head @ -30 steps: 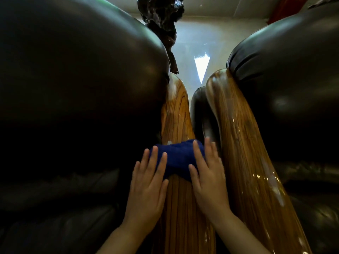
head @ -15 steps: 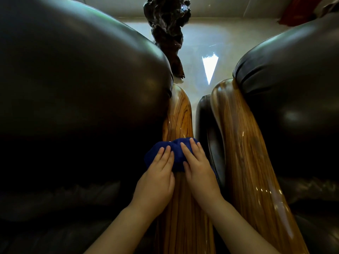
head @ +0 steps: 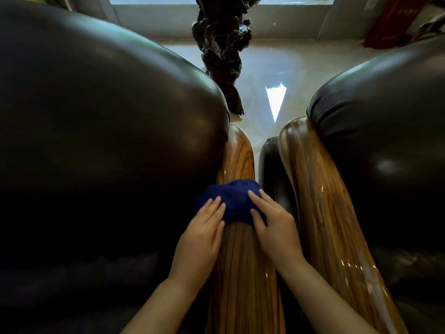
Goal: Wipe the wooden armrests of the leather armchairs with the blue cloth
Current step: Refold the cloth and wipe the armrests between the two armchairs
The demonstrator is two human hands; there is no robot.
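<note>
A bunched blue cloth (head: pixel 234 201) lies across the glossy wooden armrest (head: pixel 240 261) of the left leather armchair (head: pixel 101 141). My left hand (head: pixel 204 235) presses flat on the cloth's left side, fingers together. On the cloth's right side rests my right hand (head: pixel 274 227), fingers spread a little over the fabric. Both hands hold the cloth down against the wood. A second wooden armrest (head: pixel 320 213) runs alongside on the right, belonging to the right leather armchair (head: pixel 385 141). It has nothing on it.
A dark gnarled wood sculpture (head: pixel 221 49) stands on the shiny pale floor (head: pixel 277 75) beyond the armrests. A narrow dark gap separates the two armrests. A red object (head: pixel 390 20) sits at the far right by the wall.
Both hands and the cloth have slid forward along the left armrest, away from me. My hands drew closer together on the cloth, then spread slightly apart again.
</note>
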